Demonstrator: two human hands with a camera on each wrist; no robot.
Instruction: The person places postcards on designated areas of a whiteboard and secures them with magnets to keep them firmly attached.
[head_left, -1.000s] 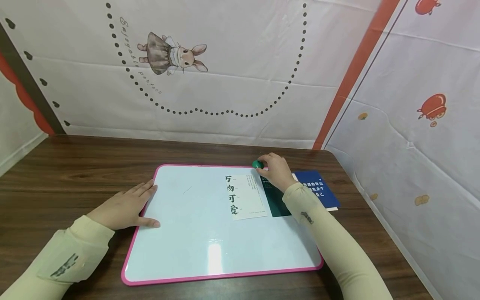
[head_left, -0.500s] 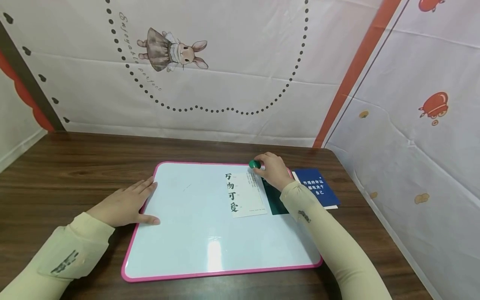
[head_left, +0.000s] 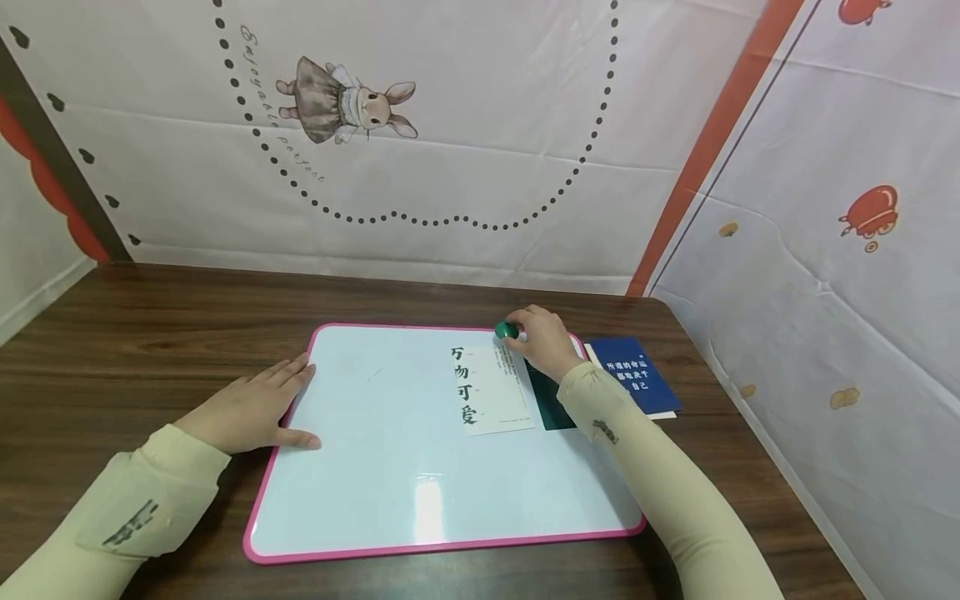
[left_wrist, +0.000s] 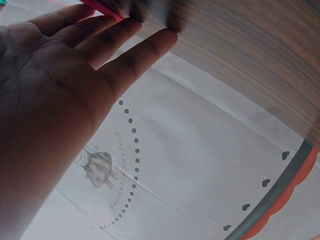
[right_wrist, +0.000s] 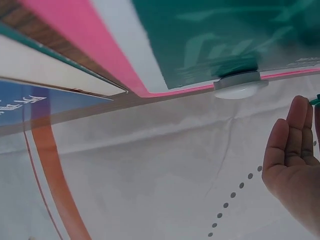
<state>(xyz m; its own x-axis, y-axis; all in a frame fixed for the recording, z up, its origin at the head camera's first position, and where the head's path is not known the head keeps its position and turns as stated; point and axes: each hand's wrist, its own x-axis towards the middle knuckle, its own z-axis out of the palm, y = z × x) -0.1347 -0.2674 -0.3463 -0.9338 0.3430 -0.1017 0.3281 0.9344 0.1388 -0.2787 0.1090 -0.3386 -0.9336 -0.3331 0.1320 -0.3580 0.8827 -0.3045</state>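
A whiteboard [head_left: 360,492] with a pink frame lies on the table. My left hand [head_left: 251,408] rests spread over its left edge, thumb on the white surface; in the left wrist view that hand [left_wrist: 65,75] has its fingers extended toward the pink edge. At the board's far edge my right hand [head_left: 546,340] pinches a green round magnet [head_left: 506,330], just above the white card [head_left: 491,396] with large black characters. A dark green card [head_left: 551,400] lies beside it, partly hidden under the right forearm. In the right wrist view, a white round magnet [right_wrist: 241,86] sits on the green card's top edge.
Right of the board a blue card [head_left: 630,375] with white lettering lies on top of a paler one. The brown wooden table [head_left: 187,308] meets a white printed cloth [head_left: 480,133] behind and another cloth [head_left: 817,333] at the right.
My right hand has shifted slightly left with the green magnet, over the white card's top edge. My left hand has stayed on the board's edge. The head view has tilted a little.
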